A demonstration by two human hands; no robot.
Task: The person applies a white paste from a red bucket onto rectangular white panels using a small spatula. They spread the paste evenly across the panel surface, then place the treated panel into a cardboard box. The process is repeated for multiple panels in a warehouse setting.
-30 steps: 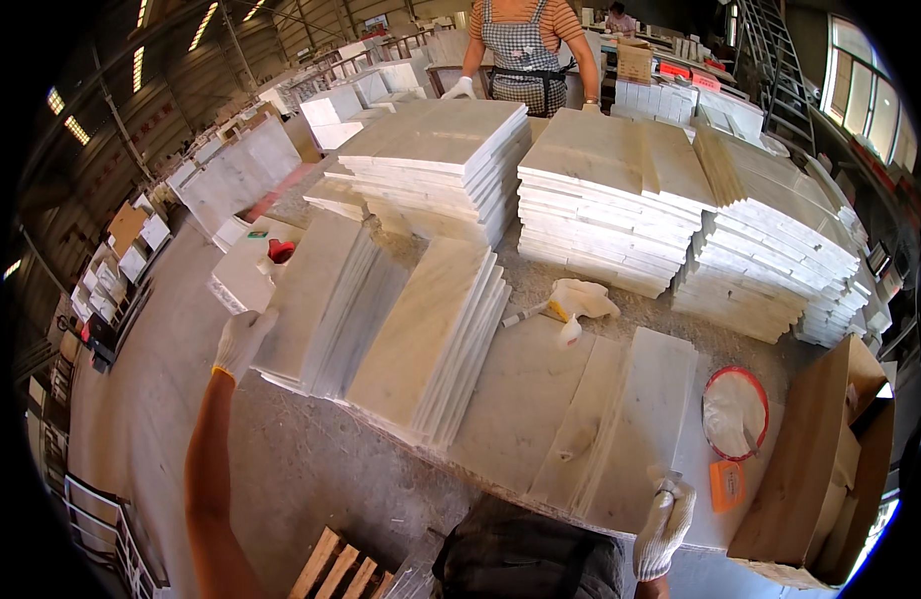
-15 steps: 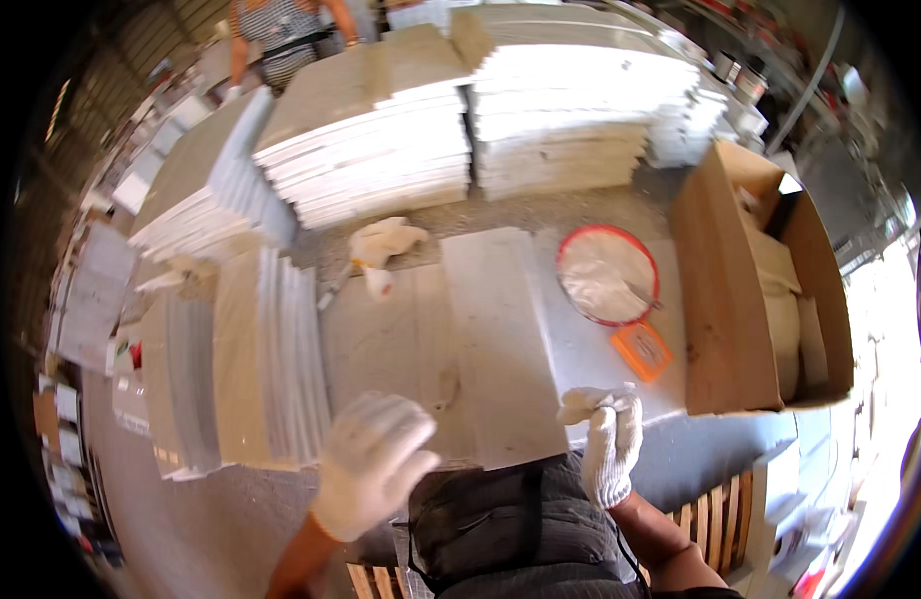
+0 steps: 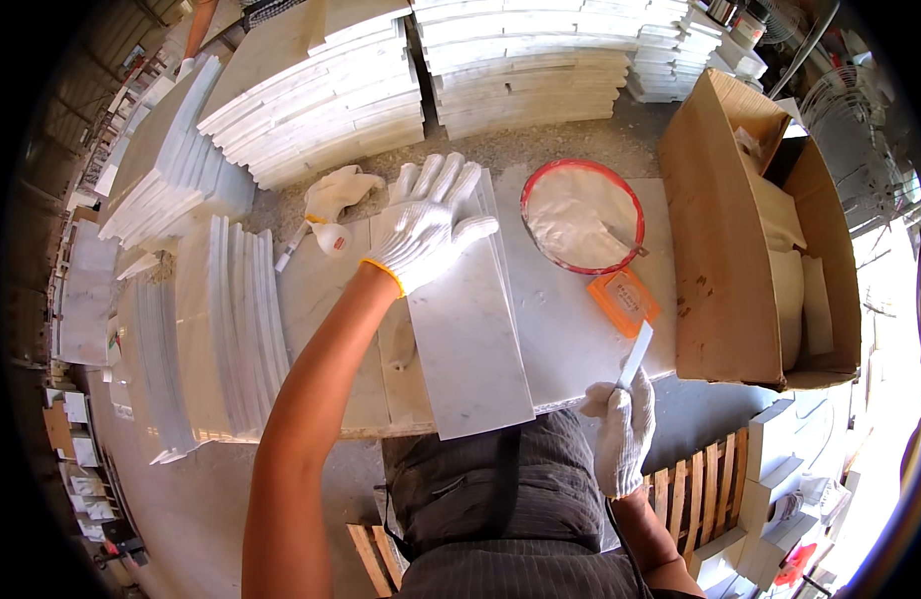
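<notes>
My left hand [image 3: 431,215], in a white knit glove with a yellow cuff, has its fingers spread over the far end of a pale marble slab [image 3: 470,349]. I cannot tell if the palm presses on the stone. My right hand [image 3: 622,429], gloved too, is closed round a flat, narrow scraper [image 3: 636,354] that points up and away; its handle is hidden in the fist. Beyond it lie an orange plastic piece [image 3: 623,301] and a red-rimmed round pan [image 3: 583,215] of cream-white paste.
A white squeeze bottle [image 3: 329,238] and a crumpled cloth [image 3: 346,190] lie left of the slab. Slabs stand on edge [image 3: 226,299] at the left; tall stacks [image 3: 321,110] rise behind. An open cardboard box [image 3: 715,270] fills the right side. Wooden pallets [image 3: 695,489] show below.
My left hand has swung from the near edge to the slab's far end, fingers spreading. The right hand now shows the scraper raised. The whole view has shifted.
</notes>
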